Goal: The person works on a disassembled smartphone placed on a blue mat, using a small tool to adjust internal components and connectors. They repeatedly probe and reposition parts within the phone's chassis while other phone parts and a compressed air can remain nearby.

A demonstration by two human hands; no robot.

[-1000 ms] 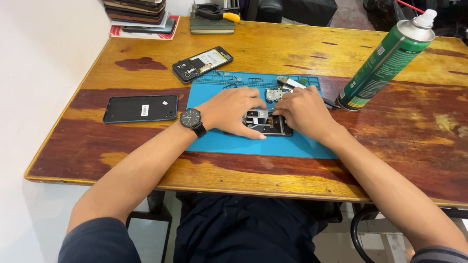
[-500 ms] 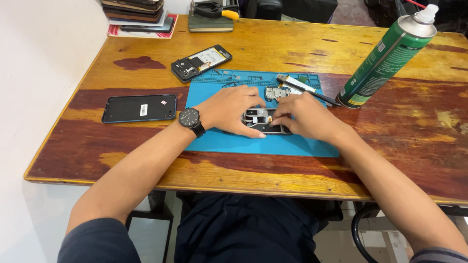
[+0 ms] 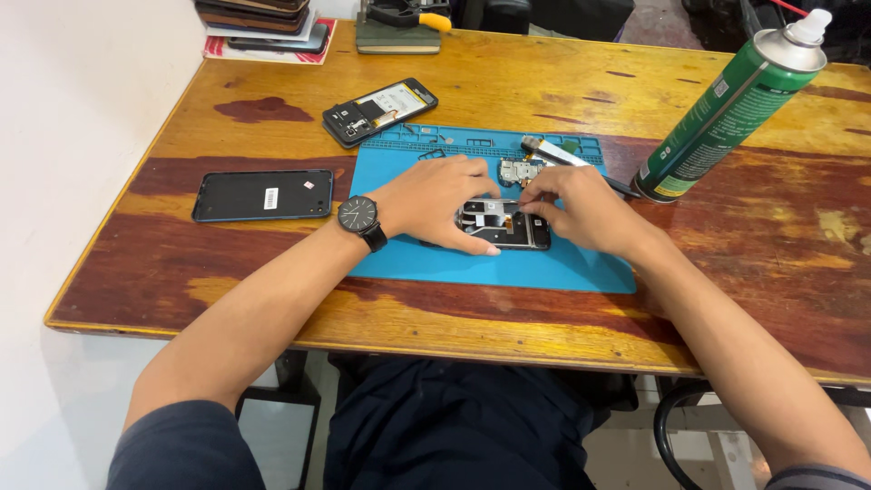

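Observation:
An opened black phone [image 3: 504,224] lies on a blue work mat [image 3: 490,263] in the middle of the wooden table [image 3: 454,318]. My left hand [image 3: 434,201], with a black wristwatch on the wrist, presses on the phone's left end and holds it down. My right hand [image 3: 581,207] rests on the phone's right end, its fingertips pinched at the top edge over the exposed inside. Whether they hold a small part is hidden. A small circuit part [image 3: 517,170] lies on the mat just behind the hands.
A black phone back cover [image 3: 263,195] lies left of the mat. Another opened phone [image 3: 379,111] sits behind the mat. A tall green spray can [image 3: 726,109] stands at the right. A flat tool [image 3: 567,157] lies near it. Stacked phones [image 3: 263,23] are at the far edge.
Both hands stayed on the phone with small finger shifts. My right fingertips drew in towards the phone's top edge.

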